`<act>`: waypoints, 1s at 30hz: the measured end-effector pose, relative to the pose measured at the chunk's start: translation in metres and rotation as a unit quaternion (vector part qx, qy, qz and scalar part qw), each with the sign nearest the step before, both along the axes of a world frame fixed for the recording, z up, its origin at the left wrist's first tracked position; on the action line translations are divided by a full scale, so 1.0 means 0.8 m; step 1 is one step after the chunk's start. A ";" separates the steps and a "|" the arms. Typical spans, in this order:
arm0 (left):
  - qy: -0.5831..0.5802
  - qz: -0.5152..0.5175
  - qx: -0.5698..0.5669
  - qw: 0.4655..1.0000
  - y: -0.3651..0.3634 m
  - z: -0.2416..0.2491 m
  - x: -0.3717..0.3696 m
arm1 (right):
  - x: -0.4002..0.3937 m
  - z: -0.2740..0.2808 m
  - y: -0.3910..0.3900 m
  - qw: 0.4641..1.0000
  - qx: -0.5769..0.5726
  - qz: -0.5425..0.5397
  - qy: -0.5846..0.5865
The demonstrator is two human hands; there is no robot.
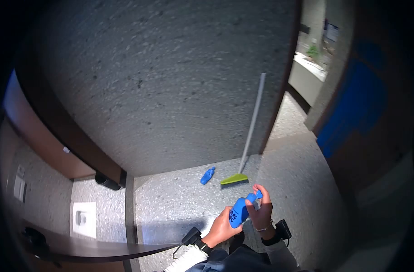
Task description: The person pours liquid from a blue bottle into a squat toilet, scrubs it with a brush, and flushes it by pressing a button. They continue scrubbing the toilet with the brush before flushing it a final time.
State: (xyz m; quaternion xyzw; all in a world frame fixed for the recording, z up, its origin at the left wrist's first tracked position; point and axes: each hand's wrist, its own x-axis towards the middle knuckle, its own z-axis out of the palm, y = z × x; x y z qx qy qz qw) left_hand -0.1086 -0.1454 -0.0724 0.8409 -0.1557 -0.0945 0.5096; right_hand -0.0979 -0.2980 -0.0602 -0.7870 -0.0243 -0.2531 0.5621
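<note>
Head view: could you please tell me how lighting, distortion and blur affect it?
Head view: corners black, straight lines bowed towards the edges; left sleeve nearly washed out, far right in deep shadow; distant plant soft, print on the held bottle illegible.

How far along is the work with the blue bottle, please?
Done: its cap looks off, held by the right hand. In hand: the left hand holds the blue bottle. Left, perhaps: recapping, and the untouched second bottle and broom by the wall.
</note>
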 end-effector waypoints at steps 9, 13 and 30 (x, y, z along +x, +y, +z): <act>0.056 0.210 0.044 0.975 0.054 -0.054 0.115 | 0.203 -0.035 0.083 0.955 -0.157 0.250 -0.005; 0.025 0.236 0.029 0.971 0.089 -0.095 0.192 | 0.280 -0.057 0.118 0.949 -0.228 0.216 0.018; 0.137 0.342 0.047 0.929 0.172 -0.320 0.387 | 0.548 -0.341 0.081 0.814 -0.410 0.325 0.253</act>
